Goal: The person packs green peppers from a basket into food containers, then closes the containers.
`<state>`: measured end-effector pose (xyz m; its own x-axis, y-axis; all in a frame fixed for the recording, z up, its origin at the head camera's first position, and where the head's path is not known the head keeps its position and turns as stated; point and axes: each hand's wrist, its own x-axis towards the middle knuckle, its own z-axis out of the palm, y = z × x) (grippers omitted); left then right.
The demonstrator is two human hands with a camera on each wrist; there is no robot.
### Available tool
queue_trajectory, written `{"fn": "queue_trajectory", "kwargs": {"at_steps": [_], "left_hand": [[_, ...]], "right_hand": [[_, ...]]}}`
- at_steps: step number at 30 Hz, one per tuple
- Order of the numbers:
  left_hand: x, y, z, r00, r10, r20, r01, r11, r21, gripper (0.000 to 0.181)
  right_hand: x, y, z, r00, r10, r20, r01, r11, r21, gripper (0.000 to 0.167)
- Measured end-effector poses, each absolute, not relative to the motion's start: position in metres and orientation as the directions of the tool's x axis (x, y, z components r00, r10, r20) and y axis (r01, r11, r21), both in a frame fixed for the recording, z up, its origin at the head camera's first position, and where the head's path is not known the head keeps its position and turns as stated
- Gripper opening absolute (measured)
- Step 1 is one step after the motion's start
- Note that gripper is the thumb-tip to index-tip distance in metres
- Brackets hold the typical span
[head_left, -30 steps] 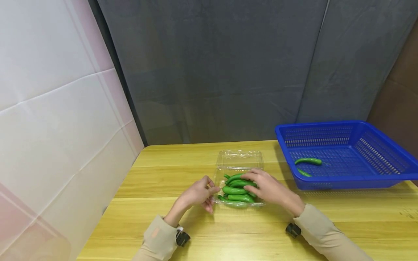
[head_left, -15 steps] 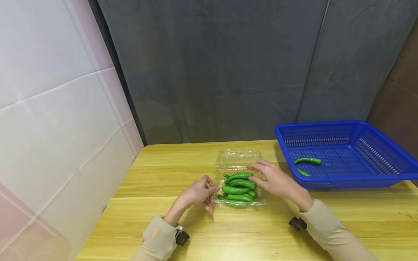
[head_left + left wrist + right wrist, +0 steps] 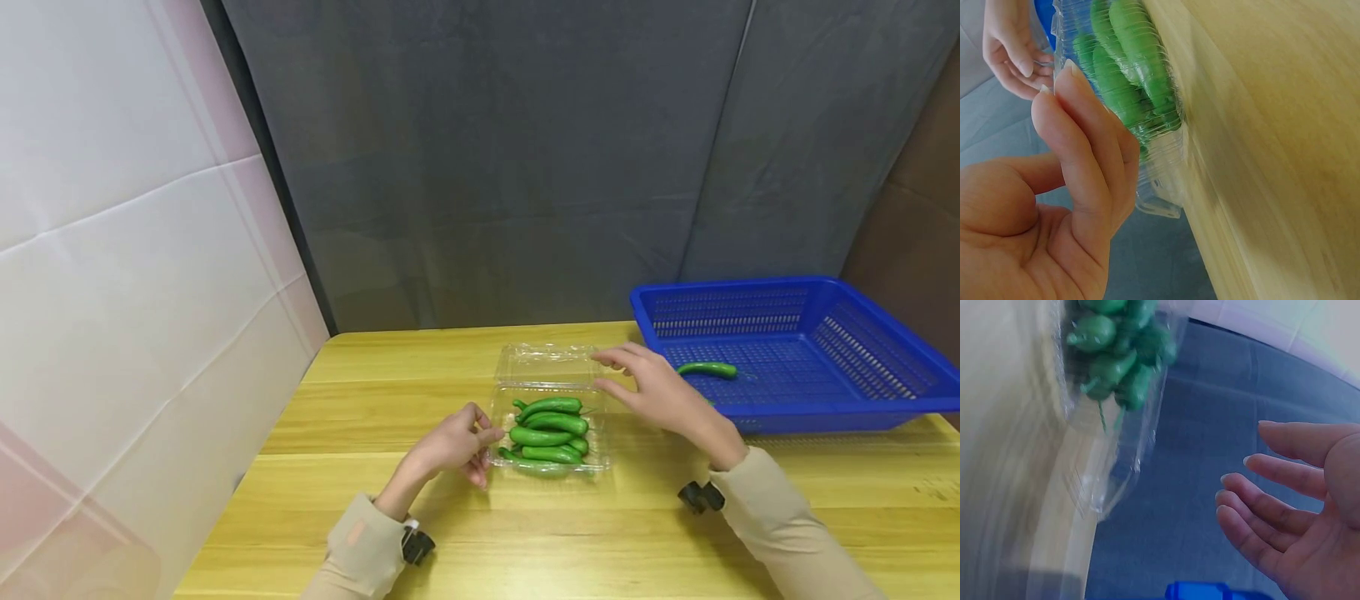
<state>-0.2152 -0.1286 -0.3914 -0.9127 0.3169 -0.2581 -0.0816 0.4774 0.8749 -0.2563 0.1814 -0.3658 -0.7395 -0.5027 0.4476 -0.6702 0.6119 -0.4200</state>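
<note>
A clear plastic clamshell box point(image 3: 602, 450) lies on the table, its lid point(image 3: 551, 367) folded back away from me. Several green chili peppers point(image 3: 551, 422) are heaped inside it. My left hand point(image 3: 456, 442) pinches the box's left edge; in the left wrist view its fingers point(image 3: 1088, 131) lie along the wall and hide the thumb's tip. By the lid's right side hovers my right hand point(image 3: 660, 396), with nothing in it. The right wrist view shows its fingers point(image 3: 1266, 512) spread and loosely bent, apart from the box.
On the right stands a blue plastic basket point(image 3: 795, 411) with slotted walls; a green chili pepper point(image 3: 708, 369) lies in it, and my right hand partly hides another. A grey curtain point(image 3: 480, 167) hangs behind the wooden table point(image 3: 555, 533), with a pale panel point(image 3: 135, 292) on the left.
My right hand has come off the peppers and moved right and away from me, to the lid's right side. My left hand stays at the box's edge.
</note>
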Motion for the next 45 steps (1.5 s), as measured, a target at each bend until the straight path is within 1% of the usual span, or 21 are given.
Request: {"fn": "queue_trajectory", "kwargs": {"at_steps": [7, 18, 28, 36, 45], "left_hand": [[-0.214, -0.129, -0.391, -0.913, 0.319, -0.255, -0.080, 0.474, 0.877, 0.023], [-0.215, -0.129, -0.391, -0.912, 0.320, -0.257, -0.082, 0.471, 0.878, 0.023], [-0.215, -0.128, -0.391, -0.913, 0.314, -0.260, -0.088, 0.473, 0.877, 0.022], [-0.214, -0.128, -0.390, -0.914, 0.311, -0.262, -0.087, 0.480, 0.873, 0.023], [-0.214, -0.128, -0.391, -0.914, 0.308, -0.265, -0.088, 0.487, 0.869, 0.023]], "right_hand": [[-0.262, 0.193, -0.361, -0.742, -0.478, 0.470, -0.664, 0.618, -0.420, 0.033], [-0.270, 0.214, -0.357, -0.784, -0.421, 0.456, -0.612, 0.649, -0.452, 0.034], [-0.273, 0.229, -0.356, -0.796, -0.401, 0.454, -0.591, 0.679, -0.436, 0.034], [-0.276, 0.243, -0.354, -0.837, -0.385, 0.389, -0.537, 0.715, -0.448, 0.042], [-0.279, 0.257, -0.355, -0.863, -0.380, 0.333, -0.499, 0.748, -0.438, 0.040]]}}
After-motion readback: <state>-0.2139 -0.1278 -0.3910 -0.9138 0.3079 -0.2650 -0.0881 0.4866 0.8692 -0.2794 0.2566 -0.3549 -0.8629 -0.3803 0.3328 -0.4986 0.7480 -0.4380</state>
